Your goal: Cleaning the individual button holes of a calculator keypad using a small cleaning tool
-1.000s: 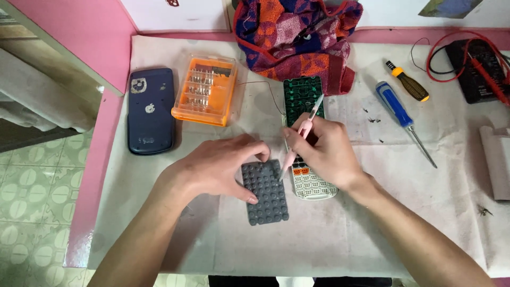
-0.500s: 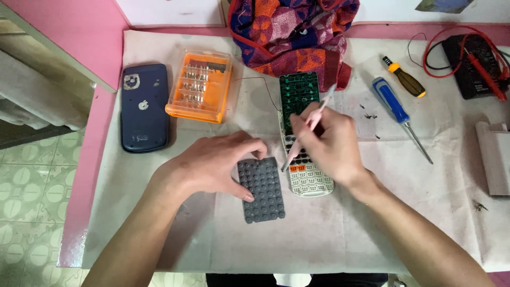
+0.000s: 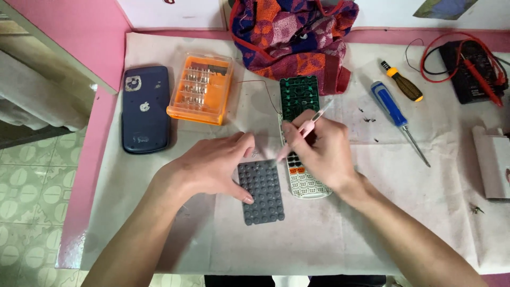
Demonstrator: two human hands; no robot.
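In the head view, the left hand (image 3: 212,167) lies flat on the grey studded rubber keypad mat (image 3: 261,192) on the counter (image 3: 414,223), while the right hand (image 3: 321,151) pinches pink tweezers (image 3: 305,127) over the white calculator shell (image 3: 305,183); steady, light tip pressure appears advisable.

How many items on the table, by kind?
Screwdrivers: 2, blue and black-and-orange
Pink tool in right hand: 1
Grey rubber keypad under left hand: 1
Green circuit board: 1
Calculator front shell: 1
Blue case: 1
Orange bit box: 1
Multimeter: 1
Patterned cloth: 1
White box: 1
Total: 11
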